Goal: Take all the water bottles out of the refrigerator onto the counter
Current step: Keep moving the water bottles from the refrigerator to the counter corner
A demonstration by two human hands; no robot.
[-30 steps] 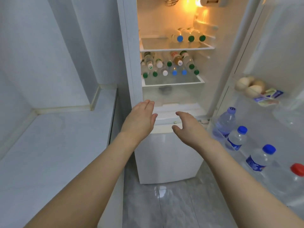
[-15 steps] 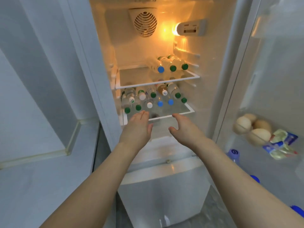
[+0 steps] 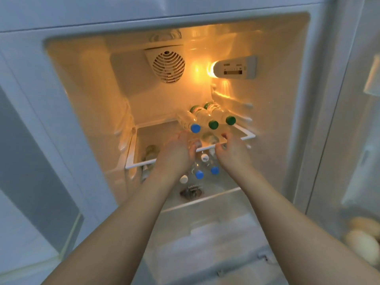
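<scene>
Where the upper glass shelf [image 3: 164,130] meets the right wall of the open refrigerator [image 3: 82,103], three water bottles lie on their sides with caps facing out: the blue-capped bottle [image 3: 189,122] on the left, a green-capped bottle [image 3: 207,119] in the middle and a second green-capped one [image 3: 223,115] on the right, all touching side by side. The left hand [image 3: 174,155] reaches in with fingers straight and relaxed, its fingertips just below the blue cap; whether they touch the bottle cannot be told. The right hand [image 3: 232,151] sits at the shelf's white front edge under the green-capped pair, fingers loosely curled and holding nothing. Beneath the shelf, between and under the two hands, more bottles [image 3: 202,169] lie on the lower shelf, showing blue and white caps, partly hidden by the hands. At the back wall a round fan grille [image 3: 168,66] sits beside a lit lamp and control panel [image 3: 234,67]. On the open door at the far right, blurred eggs [image 3: 362,237] rest in a door bin.
</scene>
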